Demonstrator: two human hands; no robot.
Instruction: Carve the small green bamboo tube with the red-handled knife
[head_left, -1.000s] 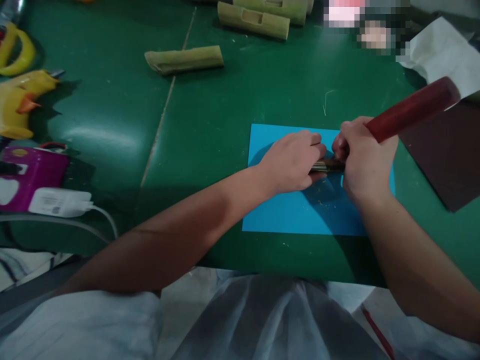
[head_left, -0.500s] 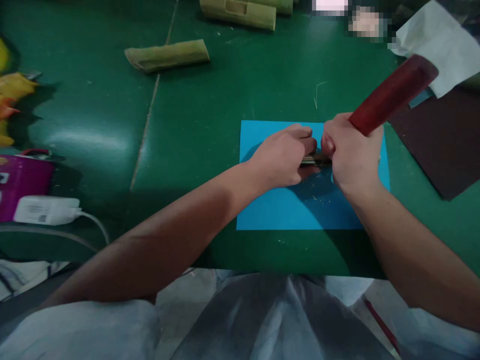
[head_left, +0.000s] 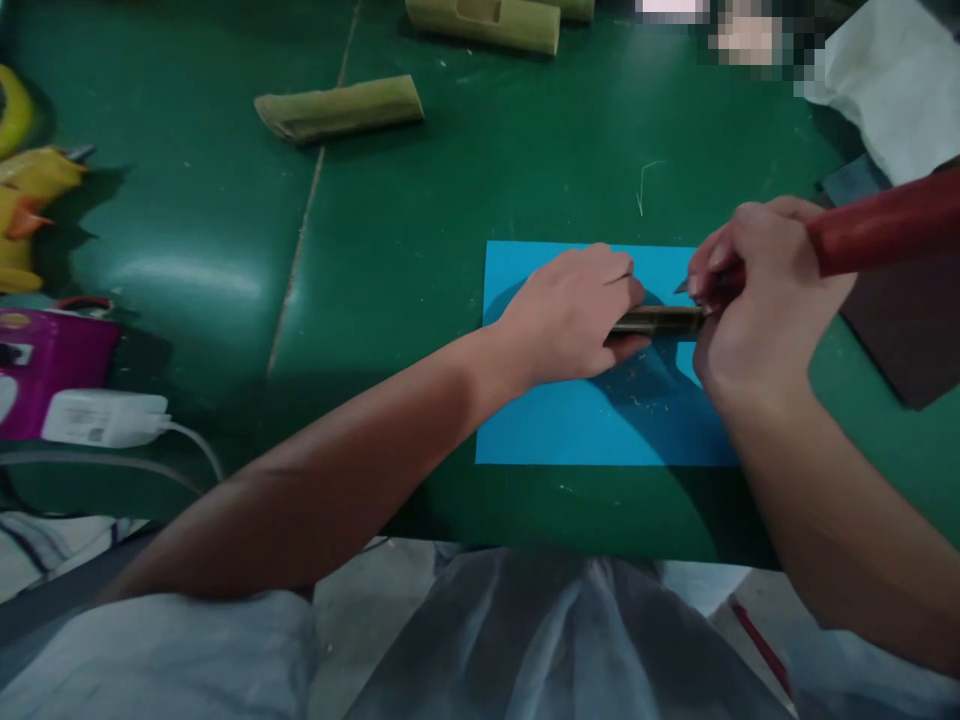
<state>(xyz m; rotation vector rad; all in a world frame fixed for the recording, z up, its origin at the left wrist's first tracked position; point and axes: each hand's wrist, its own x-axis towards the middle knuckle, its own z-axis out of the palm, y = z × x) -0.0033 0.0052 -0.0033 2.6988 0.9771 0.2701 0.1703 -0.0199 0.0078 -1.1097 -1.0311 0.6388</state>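
Observation:
My left hand (head_left: 574, 310) is closed around a slim dark bamboo piece (head_left: 664, 321), holding it level over a blue sheet (head_left: 525, 430). The bamboo's right end reaches my right hand (head_left: 772, 280), which partly hides it; whether they touch I cannot tell. That hand grips a carving knife (head_left: 892, 222) with a thick red handle sticking out to the right. The knife's small pointed tip shows beyond my fingers, just above the bamboo. Small pale shavings lie scattered on the blue sheet below.
A cut bamboo length (head_left: 345, 108) lies up left, and a notched bamboo tube (head_left: 487, 22) at the back. On the left are a yellow hot glue gun (head_left: 34, 200), a purple box (head_left: 75, 365) and a white plug (head_left: 105, 418) with cable. Dark sheets (head_left: 900, 340) and crumpled white paper (head_left: 889, 85) are right.
My right hand has moved right with the knife, whose handle has swung down from steep to nearly level. More of the bamboo now shows. My left hand keeps its hold.

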